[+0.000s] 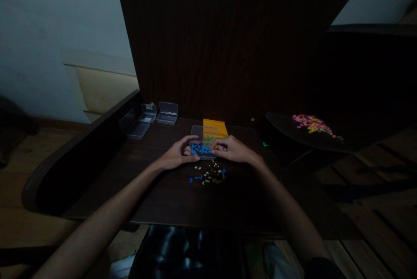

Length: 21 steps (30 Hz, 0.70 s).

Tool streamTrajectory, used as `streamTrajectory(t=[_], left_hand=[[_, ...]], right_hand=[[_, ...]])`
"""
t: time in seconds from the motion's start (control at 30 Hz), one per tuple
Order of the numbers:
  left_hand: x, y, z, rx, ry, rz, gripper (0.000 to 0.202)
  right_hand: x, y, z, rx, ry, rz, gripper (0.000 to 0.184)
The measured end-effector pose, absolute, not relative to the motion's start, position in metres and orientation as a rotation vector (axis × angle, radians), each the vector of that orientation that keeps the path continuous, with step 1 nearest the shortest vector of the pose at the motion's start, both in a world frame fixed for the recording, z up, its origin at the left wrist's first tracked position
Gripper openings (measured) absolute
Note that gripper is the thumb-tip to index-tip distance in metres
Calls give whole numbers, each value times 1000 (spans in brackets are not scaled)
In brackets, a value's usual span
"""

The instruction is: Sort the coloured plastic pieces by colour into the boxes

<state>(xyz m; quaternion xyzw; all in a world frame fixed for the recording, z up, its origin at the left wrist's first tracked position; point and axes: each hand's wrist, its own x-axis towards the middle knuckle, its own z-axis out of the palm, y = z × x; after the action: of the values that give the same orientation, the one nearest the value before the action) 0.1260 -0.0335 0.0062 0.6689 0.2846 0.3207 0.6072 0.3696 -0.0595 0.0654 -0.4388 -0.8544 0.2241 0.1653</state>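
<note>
A clear plastic box (203,156) with its lid raised stands in the middle of the dark table, and small blue pieces (201,148) lie in it. My left hand (177,154) grips the box's left side, thumb at the front and fingers behind. My right hand (233,149) is at the box's right end with its fingers drawn together over the rim; whether a piece is between them I cannot make out. Loose cream, blue and yellowish pieces (208,175) are scattered just in front of the box. Behind it, green pieces (210,139) lie by an orange-yellow case (215,127).
Clear open boxes (138,129) stand at the table's back left, near a raised wooden side (81,153). A dark panel (228,44) rises behind. To the right, a pile of pink and yellow beads (312,124) lies on a curved dark surface (283,129).
</note>
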Motion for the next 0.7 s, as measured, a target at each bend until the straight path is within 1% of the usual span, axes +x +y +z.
streamTrajectory(t=[0.13, 0.27, 0.43, 0.7], left_hand=[[126, -30, 2, 1570, 685, 772, 75], [125, -29, 0, 1583, 699, 773, 75], [125, -31, 3, 1559, 689, 793, 74], [126, -32, 7, 1528, 708, 812, 75]], right_hand=[[395, -70, 48, -1350, -2462, 794, 19], [407, -81, 31, -1435, -2499, 876, 22], [411, -89, 23, -1420, -2518, 886, 28], [413, -94, 26, -1444, -2478, 882, 30]])
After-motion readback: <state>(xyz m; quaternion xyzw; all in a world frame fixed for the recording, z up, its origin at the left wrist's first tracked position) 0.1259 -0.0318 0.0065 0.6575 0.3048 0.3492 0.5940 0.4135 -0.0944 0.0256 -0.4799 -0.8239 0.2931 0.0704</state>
